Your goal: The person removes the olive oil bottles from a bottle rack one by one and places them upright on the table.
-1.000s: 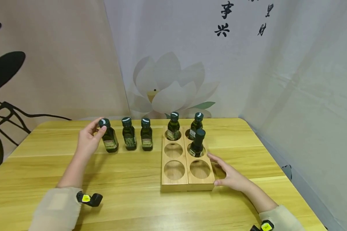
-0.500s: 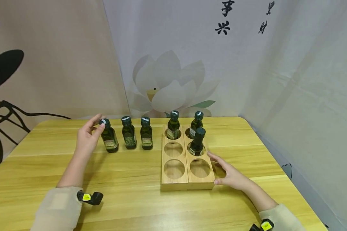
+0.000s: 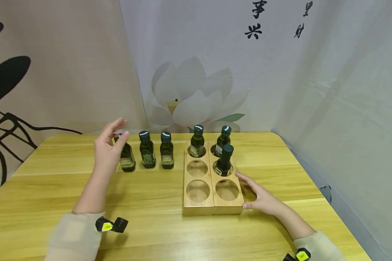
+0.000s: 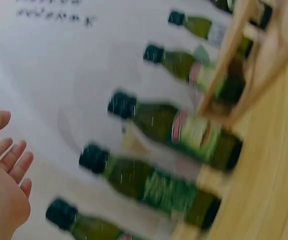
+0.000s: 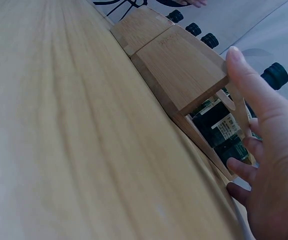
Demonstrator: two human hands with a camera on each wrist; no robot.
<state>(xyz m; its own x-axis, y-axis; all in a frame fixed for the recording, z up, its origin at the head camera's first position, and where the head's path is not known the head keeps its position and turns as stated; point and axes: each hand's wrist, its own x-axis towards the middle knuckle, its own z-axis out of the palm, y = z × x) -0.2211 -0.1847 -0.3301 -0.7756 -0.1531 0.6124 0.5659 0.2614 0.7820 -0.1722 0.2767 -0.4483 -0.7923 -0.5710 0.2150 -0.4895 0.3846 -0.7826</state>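
Just in front of the leftmost small green glass bottle (image 3: pixel 127 161), my left hand (image 3: pixel 107 150) is raised with its fingers loosely spread. It covers part of that bottle's cap in the head view, but the left wrist view shows the hand (image 4: pixel 6 185) apart from the bottles. Two similar bottles, a middle one (image 3: pixel 147 154) and a right one (image 3: pixel 167 154), stand upright beside it. My right hand (image 3: pixel 264 197) rests against the right side of a wooden bottle rack (image 3: pixel 212 209), thumb at its front corner, fingers extended along the side.
The rack has two columns of three round holes. Bottles stand in the back left hole (image 3: pixel 197 143) and back right hole (image 3: pixel 223 139); a darker, long-necked bottle (image 3: pixel 225 161) sits in the middle right hole. A printed curtain (image 3: pixel 196 72) hangs behind the table (image 3: pixel 150 224).
My left hand has come off the leftmost bottle's cap, moving up and slightly right. That bottle stays standing on the table. My right hand keeps its place at the rack.
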